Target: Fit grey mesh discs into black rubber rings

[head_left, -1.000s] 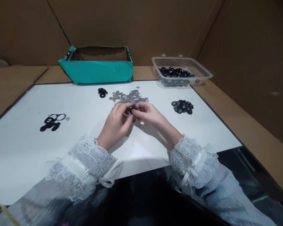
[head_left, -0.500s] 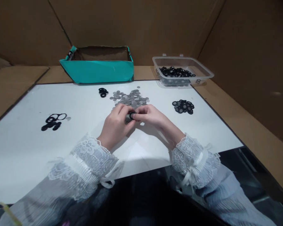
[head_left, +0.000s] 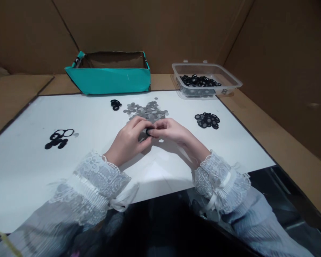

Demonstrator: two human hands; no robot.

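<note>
A small black ring (head_left: pixel 148 131) is pinched between my two hands above the middle of the white board. My left hand (head_left: pixel 130 138) grips its left side with curled fingers. From the right, the thumb and fingertips of my right hand (head_left: pixel 171 131) close on the same ring. Whether a disc sits inside it is hidden by the fingers. Just beyond my fingertips spreads a heap of thin grey discs (head_left: pixel 149 110), partly covered by my hands. To the right lies a pile of black rings with grey centres (head_left: pixel 207 120).
A teal box (head_left: pixel 112 80) stands at the back left. At the back right is a clear plastic tub (head_left: pixel 211 93) holding many black rings. Several black rings (head_left: pixel 116 104) lie near the teal box, and black pieces (head_left: pixel 56 141) lie at the left of the white board (head_left: pixel 96 117).
My left hand and wrist have shifted slightly left and tilted a little. Both hands still hold the black ring. The whole view has slid slightly.
</note>
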